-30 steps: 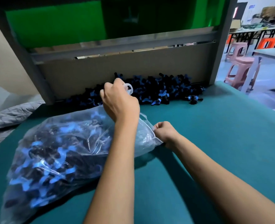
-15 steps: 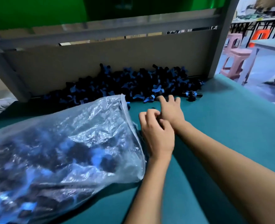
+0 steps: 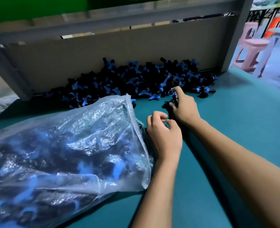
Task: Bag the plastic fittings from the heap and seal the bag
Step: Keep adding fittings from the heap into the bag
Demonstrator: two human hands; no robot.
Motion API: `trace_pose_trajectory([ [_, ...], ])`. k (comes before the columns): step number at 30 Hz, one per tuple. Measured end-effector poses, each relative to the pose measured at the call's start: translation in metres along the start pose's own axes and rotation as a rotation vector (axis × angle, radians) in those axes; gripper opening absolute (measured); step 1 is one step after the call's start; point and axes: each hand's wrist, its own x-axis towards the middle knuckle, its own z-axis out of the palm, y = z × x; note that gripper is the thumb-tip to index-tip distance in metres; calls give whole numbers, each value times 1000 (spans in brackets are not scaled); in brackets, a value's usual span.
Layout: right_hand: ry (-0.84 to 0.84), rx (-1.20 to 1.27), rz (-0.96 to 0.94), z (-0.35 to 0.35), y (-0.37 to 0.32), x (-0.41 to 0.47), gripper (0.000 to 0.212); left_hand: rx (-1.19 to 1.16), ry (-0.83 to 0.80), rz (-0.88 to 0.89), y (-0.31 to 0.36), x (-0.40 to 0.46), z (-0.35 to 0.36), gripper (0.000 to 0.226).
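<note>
- Fittings in black and blue [image 3: 129, 79] lay heaped against the cardboard wall [image 3: 103, 51] at the back of the green table [image 3: 234, 129], with one stray fitting [image 3: 203, 91] just beside the heap's right end.
- A second earlier both hands had worked at the mouth of the clear bag [image 3: 62, 153]; by this moment both had let go of it, and the bag lay on its side, well filled, its mouth edge facing right.
- The right hand [image 3: 184, 106] had reached to the front edge of the heap, fingers curled round a small dark fitting with a blue ring [image 3: 173, 94].
- The left hand [image 3: 164, 137] hovered just beside the bag's mouth, fingers loosely curled and holding nothing that I could make out.
- Judged from this, the sealing was broken off to add a few more pieces; the bag looked unsealed, and its mouth would need opening to take the fitting.
- Risk: the full bag, unsupported, might spill from its mouth.
</note>
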Motion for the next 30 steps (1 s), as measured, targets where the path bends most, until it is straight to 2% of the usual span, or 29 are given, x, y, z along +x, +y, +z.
trace_pose_trajectory([
  [3, -5, 411, 178, -20, 1, -35, 37, -13, -22, -39, -3, 0, -3, 15],
  [5, -98, 804, 310, -29, -2, -60, 33, -51, -86, -123, -6, 0, -4, 21],
  [7, -214, 1220, 385, -36, -3, -78, 16, -121, -179, -260, -8, -1, -5, 30],
  [9, -361, 1482, 402, -41, -4, -91, 23, -211, -224, -342, -9, -3, -6, 30],
  [10, -402, 1527, 393, -41, -3, -95, 26, -266, -228, -347, -10, -4, -6, 24],
  [13, -323, 1437, 341, -41, -4, -101, 29, -419, -198, -317, -9, -5, -8, 13],
  [17, -93, 1047, 235, -36, 1, -98, 30, -508, -125, -315, -13, -1, -12, 12],
  [19, -45, 1040, 224, -36, 3, -96, 18, -543, -116, -326, -14, 0, -14, 12],
  [23, -68, 1086, 197, -34, 5, -95, 6, -549, -43, -324, -18, 1, -14, 16],
  [28, -112, 1152, 215, -37, 3, -96, 18, -647, -112, -343, -14, 3, -12, 2],
  [30, -108, 1181, 249, -38, 5, -95, 20, -687, -155, -366, -13, 2, -12, 10],
])
